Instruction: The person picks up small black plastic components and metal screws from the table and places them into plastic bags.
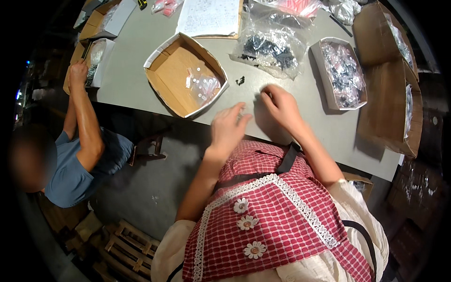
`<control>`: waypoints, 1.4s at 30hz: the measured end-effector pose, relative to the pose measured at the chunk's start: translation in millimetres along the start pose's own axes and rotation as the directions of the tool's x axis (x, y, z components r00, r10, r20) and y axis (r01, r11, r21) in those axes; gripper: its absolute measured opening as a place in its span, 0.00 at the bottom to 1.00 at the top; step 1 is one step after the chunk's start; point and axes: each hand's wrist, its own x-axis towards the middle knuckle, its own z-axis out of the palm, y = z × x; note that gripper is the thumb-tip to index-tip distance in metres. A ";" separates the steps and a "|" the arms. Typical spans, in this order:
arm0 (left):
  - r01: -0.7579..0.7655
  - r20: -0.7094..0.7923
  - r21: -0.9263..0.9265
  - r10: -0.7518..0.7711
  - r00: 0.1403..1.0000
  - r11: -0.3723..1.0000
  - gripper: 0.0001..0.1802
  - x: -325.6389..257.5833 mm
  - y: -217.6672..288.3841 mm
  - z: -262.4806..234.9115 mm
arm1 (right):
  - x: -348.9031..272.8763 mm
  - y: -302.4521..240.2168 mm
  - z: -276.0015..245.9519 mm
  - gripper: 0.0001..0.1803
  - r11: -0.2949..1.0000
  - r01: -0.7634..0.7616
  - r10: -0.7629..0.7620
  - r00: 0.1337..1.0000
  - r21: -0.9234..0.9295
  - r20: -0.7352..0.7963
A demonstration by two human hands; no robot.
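A small black part (240, 81) lies alone on the grey table (136, 56), near its front edge, between the open cardboard box (184, 75) and the person's right hand (280, 105). That hand hovers just right of the part with its fingers curled and the fingertips pinched together; whether something tiny sits between them cannot be told. The left hand (227, 129) hangs at the front edge of the table, blurred, fingers loosely spread and gripping nothing visible. The cardboard box, white along its rim, stands at the front edge left of the part and holds a small clear bag (203, 87) of little pieces. Behind the part, toward the far edge, a large clear plastic bag (268, 44) holds dark parts, and beside it lies a sheet of printed paper (209, 16). To the right stands a white tray box (340, 73) full of small clear packets, and brown cartons (387, 94) line the right edge. At the left corner of the table, another person's hand (77, 73) rests on a small white box (98, 61), that person wearing a blue shirt.
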 end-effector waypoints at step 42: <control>-0.277 0.057 -0.052 0.280 0.958 0.960 0.21 52.0 -3.4 4.3 | 36.1 -2.6 -27.9 0.11 0.967 0.237 -0.234 0.972 0.094 -0.037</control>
